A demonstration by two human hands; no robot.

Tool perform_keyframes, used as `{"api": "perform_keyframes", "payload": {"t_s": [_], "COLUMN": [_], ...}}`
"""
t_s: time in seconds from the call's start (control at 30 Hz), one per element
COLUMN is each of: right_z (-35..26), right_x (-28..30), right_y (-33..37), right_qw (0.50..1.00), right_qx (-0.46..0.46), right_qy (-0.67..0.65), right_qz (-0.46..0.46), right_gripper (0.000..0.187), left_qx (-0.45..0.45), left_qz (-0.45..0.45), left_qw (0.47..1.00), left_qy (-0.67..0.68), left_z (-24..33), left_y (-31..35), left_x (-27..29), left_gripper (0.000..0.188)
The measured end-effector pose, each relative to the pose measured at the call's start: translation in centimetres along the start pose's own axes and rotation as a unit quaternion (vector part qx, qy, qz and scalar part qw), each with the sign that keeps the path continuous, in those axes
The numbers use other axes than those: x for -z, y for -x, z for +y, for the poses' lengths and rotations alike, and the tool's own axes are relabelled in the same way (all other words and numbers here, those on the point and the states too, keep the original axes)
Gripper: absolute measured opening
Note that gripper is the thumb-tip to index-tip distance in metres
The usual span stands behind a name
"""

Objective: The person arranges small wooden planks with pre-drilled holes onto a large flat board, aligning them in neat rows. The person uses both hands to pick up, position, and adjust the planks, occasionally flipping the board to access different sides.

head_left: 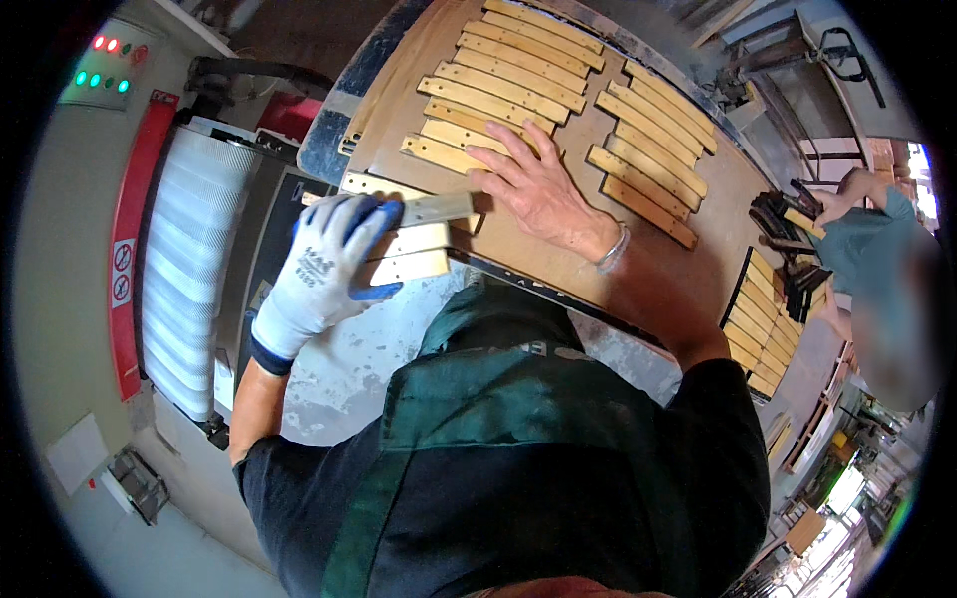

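A short stack of pale wooden slats (414, 239) at centre frame is gripped by the gloved left hand (329, 264), while the bare right hand (538, 189) lies flat, fingers spread, on the table (558, 264); judged risk: slats slipping toward the ribbed roller (189, 269) at left.

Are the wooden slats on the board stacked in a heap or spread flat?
Spread flat: the wooden slats lie side by side in rows on the board.

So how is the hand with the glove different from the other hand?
The left hand wears a white-and-blue work glove and grips a stack of pale wooden slats. The right hand is bare, with a silver bracelet, and lies open on the brown board. Both are at the slats.
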State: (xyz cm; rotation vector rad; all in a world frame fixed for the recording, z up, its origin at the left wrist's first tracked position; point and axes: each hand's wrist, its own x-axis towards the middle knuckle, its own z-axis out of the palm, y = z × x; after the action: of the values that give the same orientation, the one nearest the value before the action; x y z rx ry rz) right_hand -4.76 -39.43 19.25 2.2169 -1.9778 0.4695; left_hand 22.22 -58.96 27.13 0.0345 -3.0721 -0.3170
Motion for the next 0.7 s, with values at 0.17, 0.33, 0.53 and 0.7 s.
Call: {"api": "perform_keyframes", "payload": {"t_s": [0.17, 0.33, 0.53, 0.7], "right_z": [-2.7, -4.6, -3.5, -3.5], "right_x": [0.4, -1.5, -0.2, 0.6], "right_y": [-0.4, -2.6, -0.5, 0.8], "right_qw": [0.987, 0.995, 0.991, 0.978], "right_qx": [-0.095, 0.017, -0.098, -0.161], "right_qy": [-0.103, -0.082, -0.049, -0.060], "right_qz": [0.082, 0.047, 0.081, 0.117], "right_gripper": [0.031, 0.038, 0.026, 0.029], "left_qx": [-0.065, -0.068, -0.089, -0.178], "left_qz": [-0.064, -0.077, -0.060, -0.033], "left_qw": [0.996, 0.994, 0.994, 0.983], "left_qy": [0.009, 0.030, 0.015, -0.011], "left_z": [0.8, 1.2, 1.2, 0.1], "left_y": [0.1, 1.7, 1.2, -2.3], "left_x": [-0.4, 0.4, -0.2, -0.8], "left_gripper": [0.081, 0.079, 0.069, 0.071]}}
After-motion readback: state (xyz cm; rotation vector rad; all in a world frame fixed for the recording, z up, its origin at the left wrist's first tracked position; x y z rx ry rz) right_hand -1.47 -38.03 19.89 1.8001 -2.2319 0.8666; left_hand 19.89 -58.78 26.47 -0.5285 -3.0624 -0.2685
